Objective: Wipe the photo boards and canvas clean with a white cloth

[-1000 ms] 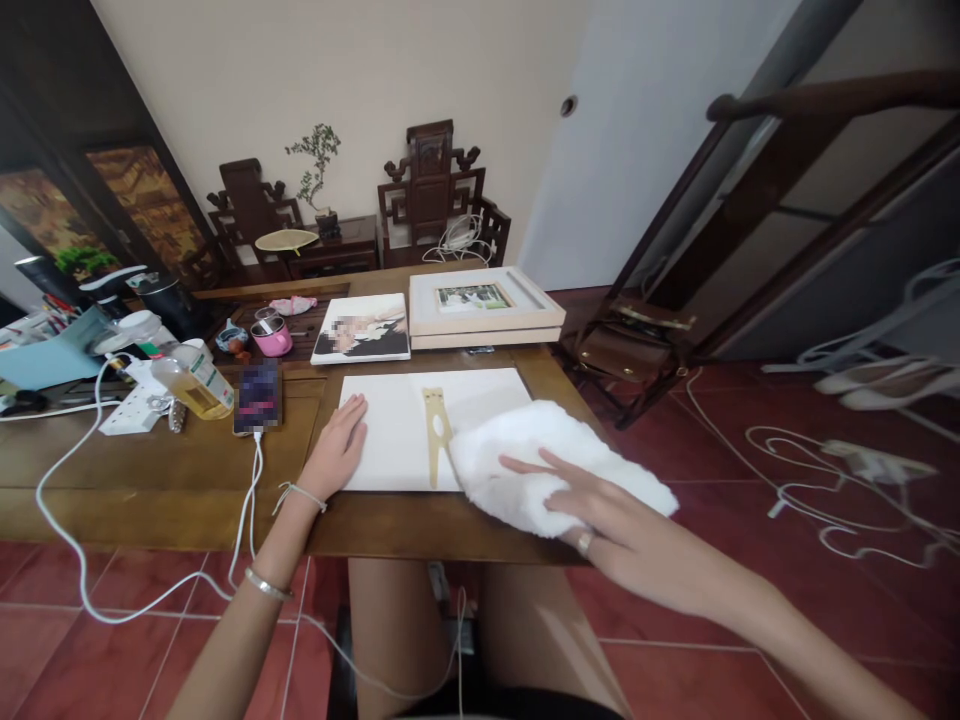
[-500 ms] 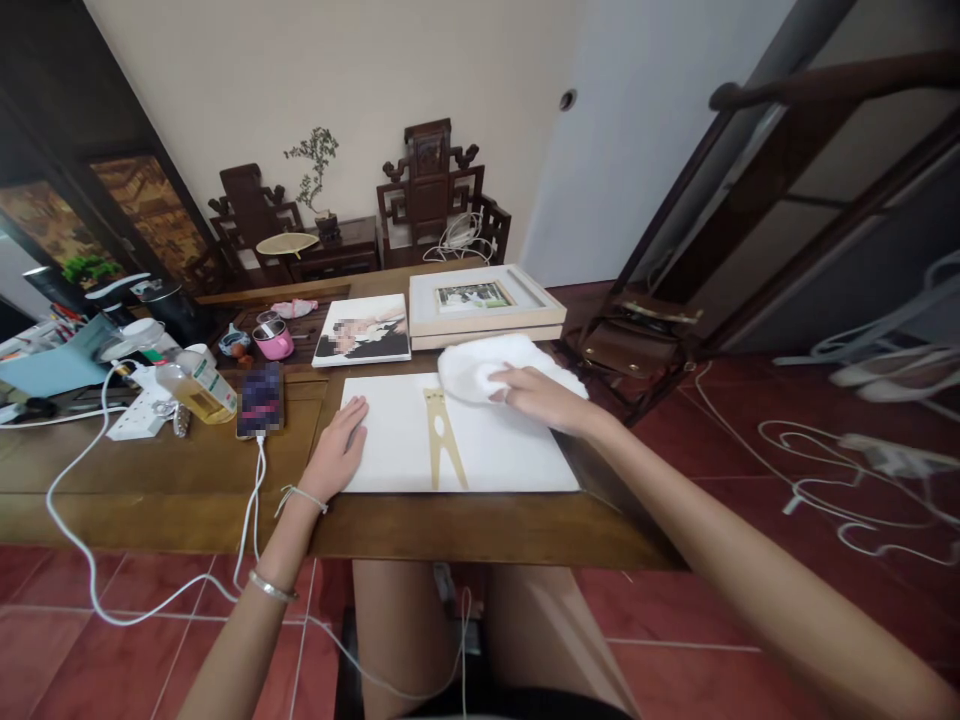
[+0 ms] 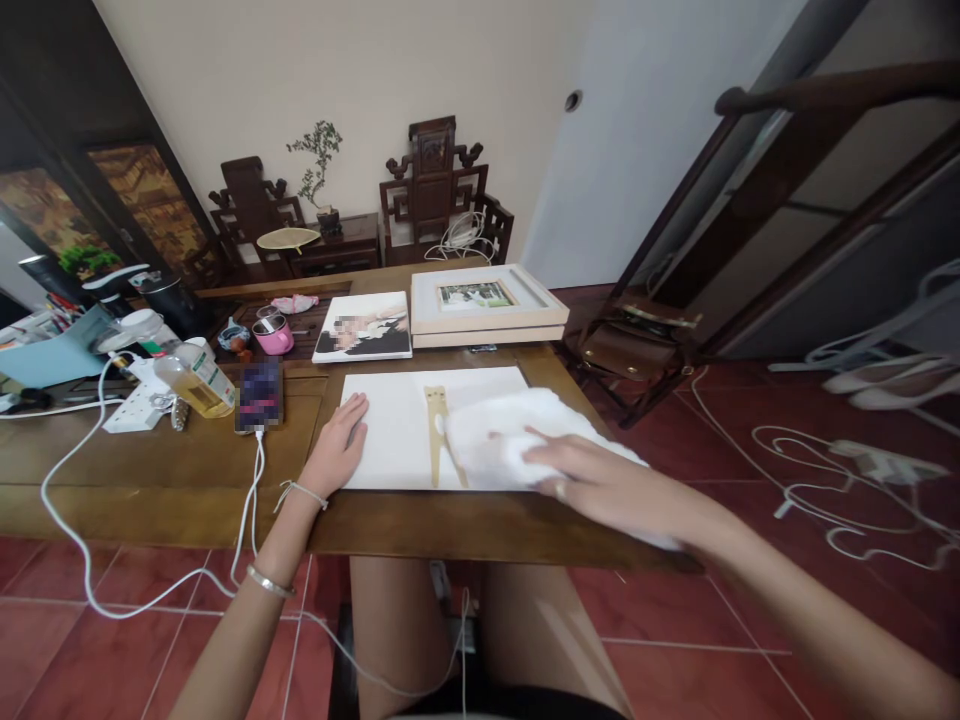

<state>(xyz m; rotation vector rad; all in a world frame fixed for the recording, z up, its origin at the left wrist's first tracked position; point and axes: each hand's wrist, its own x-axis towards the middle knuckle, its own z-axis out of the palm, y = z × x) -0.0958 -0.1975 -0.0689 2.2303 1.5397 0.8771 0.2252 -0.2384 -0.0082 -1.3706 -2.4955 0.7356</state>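
A flat white board (image 3: pixel 390 430) with a tan long-legged figure (image 3: pixel 436 415) on it lies near the front edge of the wooden table (image 3: pixel 480 525). My left hand (image 3: pixel 341 445) rests on the board's left edge, fingers stretched out and holding nothing. Bunched in my right hand (image 3: pixel 589 475) is a white cloth (image 3: pixel 495 420), pressed onto the board's right half. The cloth covers that half and part of the figure's right leg. Motion blurs the cloth and the right fingers somewhat.
Behind the board lie a photo canvas (image 3: pixel 365 328) and stacked picture frames (image 3: pixel 487 310). To the left are a phone (image 3: pixel 259 398) on a white cable, an oil-coloured bottle (image 3: pixel 196 382), a power strip (image 3: pixel 139 408) and a pink cup (image 3: pixel 274 335). A brown bag (image 3: pixel 630 345) hangs at a chair on the right.
My right hand has drawn the cloth from the board's upper right toward me and to the right, uncovering the far edge. The left hand stays in place.
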